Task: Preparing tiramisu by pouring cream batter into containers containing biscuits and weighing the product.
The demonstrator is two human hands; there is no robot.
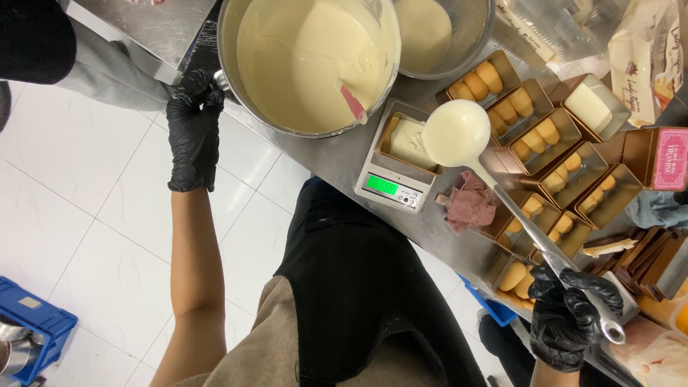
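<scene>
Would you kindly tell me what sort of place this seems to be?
Probably a commercial pastry kitchen: a large steel bowl of cream batter on a steel worktop, a digital scale, and rows of gold tins holding ladyfingers, being filled by ladle.

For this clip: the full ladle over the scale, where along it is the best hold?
Far up the long metal handle, as the right hand grips the ladle now, coming from the person's side. The brimming bowl must stay level, and boxes of biscuits crowd the far side.

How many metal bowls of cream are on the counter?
2: the large bowl, its rim held by the left hand, and a smaller bowl behind it, partly cut off.
</scene>
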